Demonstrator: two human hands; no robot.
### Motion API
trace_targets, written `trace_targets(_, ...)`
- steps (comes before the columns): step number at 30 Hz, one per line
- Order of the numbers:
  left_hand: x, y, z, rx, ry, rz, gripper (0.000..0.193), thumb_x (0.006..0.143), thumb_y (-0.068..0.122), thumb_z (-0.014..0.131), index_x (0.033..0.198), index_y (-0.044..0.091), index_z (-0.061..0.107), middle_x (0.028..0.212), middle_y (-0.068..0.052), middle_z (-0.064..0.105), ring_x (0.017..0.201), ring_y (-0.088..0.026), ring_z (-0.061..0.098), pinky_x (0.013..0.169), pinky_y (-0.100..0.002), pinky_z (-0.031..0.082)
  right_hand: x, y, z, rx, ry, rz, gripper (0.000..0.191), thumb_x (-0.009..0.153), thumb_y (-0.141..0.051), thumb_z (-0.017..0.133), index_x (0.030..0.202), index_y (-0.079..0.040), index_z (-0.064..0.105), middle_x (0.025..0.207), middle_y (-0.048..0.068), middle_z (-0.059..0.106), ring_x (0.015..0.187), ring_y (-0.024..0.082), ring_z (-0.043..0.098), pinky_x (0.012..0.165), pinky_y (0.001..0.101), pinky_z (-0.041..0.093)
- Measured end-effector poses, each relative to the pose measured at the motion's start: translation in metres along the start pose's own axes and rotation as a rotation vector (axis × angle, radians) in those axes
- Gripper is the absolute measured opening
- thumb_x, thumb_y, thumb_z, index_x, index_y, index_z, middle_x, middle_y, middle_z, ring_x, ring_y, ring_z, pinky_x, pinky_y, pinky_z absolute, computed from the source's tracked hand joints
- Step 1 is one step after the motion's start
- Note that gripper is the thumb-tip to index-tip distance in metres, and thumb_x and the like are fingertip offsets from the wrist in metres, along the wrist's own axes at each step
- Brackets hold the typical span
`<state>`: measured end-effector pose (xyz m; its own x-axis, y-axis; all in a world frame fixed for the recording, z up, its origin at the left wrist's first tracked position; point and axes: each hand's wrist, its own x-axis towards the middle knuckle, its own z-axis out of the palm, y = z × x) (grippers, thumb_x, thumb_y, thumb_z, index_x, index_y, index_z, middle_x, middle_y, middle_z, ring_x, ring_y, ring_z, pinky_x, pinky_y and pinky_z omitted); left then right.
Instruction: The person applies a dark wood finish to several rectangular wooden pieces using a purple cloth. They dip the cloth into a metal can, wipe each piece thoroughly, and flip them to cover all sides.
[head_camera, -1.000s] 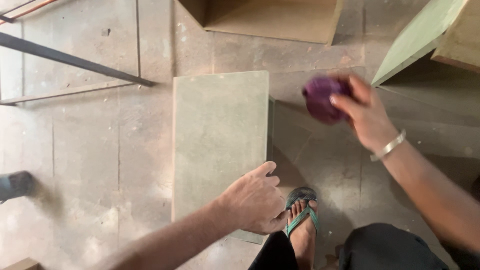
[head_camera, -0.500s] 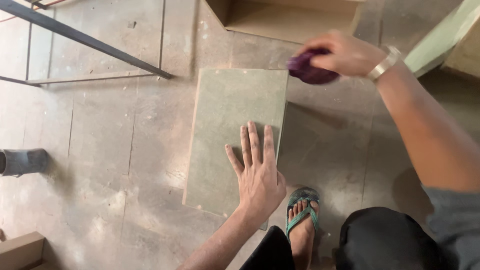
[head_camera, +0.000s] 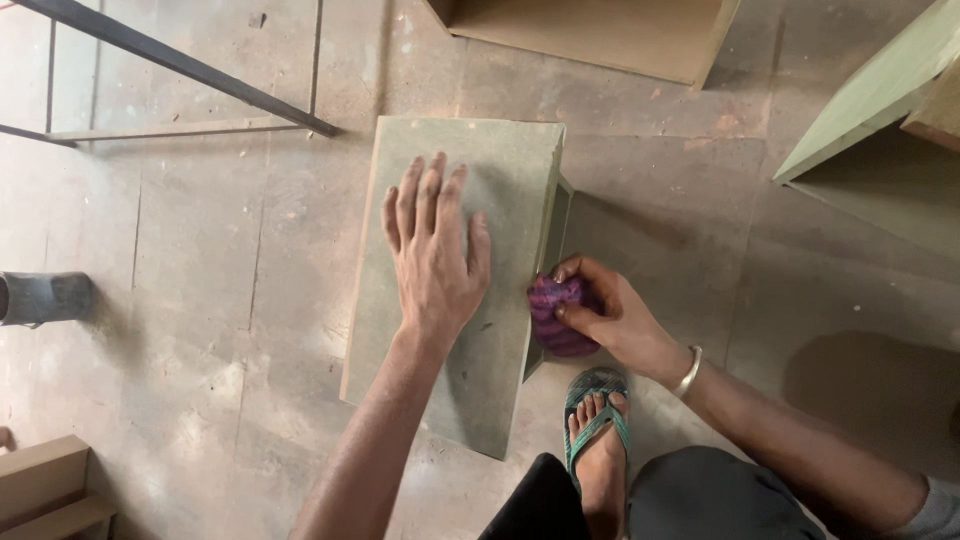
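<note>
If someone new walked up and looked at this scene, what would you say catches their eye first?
First the left hand, spread flat on top of the grey-green box standing on the dusty floor in the middle of the view. Next the purple cloth, bunched in the right hand and pressed against the box's right side. Just below it, a foot in a green sandal stands close by the box.

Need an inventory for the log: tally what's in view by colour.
Green painted boxes: 2, one under the left hand, one at far right
Purple cloth in the right hand: 1
Bare brown wooden box: 1
Total: 4
</note>
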<state>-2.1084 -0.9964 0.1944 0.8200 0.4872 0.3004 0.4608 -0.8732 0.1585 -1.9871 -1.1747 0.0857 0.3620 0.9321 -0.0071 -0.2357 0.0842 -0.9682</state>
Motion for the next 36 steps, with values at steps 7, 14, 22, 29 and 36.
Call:
trace_targets(7,-0.003,0.003,-0.001,0.028,0.052,0.0,0.044,0.104,0.021,0.054,0.144,0.001,0.052,0.156,-0.017,0.047,0.152,-0.033,0.032,0.127,-0.055,0.014,0.115,-0.014,-0.067,-0.028,0.426,-0.211,0.022,0.096,-0.002,0.066,0.118,-0.005,0.061,0.107,0.0,0.066,0.098,0.011,0.062,0.089,0.0281,0.055)
trace_targets(14,0.0,0.004,-0.002,-0.032,0.058,-0.011,0.04,0.103,0.021,0.055,0.138,0.002,0.056,0.15,-0.015,0.053,0.149,-0.032,0.037,0.127,-0.054,0.015,0.082,-0.041,-0.068,0.034,0.331,-0.122,0.018,0.098,-0.007,0.065,0.115,-0.005,0.059,0.102,0.0,0.065,0.096,0.008,0.061,0.086,0.0245,0.053)
trace_targets(22,-0.004,0.0,-0.001,-0.123,0.097,-0.021,0.031,0.103,0.02,0.062,0.131,0.007,0.063,0.143,-0.009,0.061,0.144,-0.028,0.045,0.126,-0.05,0.023,-0.086,0.015,0.061,-0.184,-0.272,-0.225,0.032,0.086,-0.011,0.076,0.113,-0.009,0.059,0.113,0.006,0.063,0.103,0.012,0.062,0.087,0.0298,0.054)
trace_targets(29,-0.012,-0.009,0.011,-0.146,0.177,-0.046,0.026,0.104,0.021,0.064,0.127,0.009,0.065,0.141,-0.005,0.062,0.144,-0.025,0.047,0.127,-0.048,0.027,-0.061,0.033,0.049,-0.077,0.227,-0.19,0.028,0.096,-0.005,0.068,0.119,-0.007,0.054,0.114,0.004,0.061,0.098,0.01,0.061,0.086,0.024,0.054)
trace_targets(36,-0.012,-0.012,0.017,-0.145,0.222,-0.053,0.025,0.105,0.027,0.06,0.124,0.011,0.065,0.138,-0.004,0.062,0.142,-0.024,0.047,0.126,-0.048,0.027,-0.1,0.027,0.084,-0.184,-0.193,-0.407,0.03,0.088,-0.003,0.07,0.115,-0.006,0.056,0.114,0.012,0.062,0.102,0.021,0.065,0.087,0.0291,0.055)
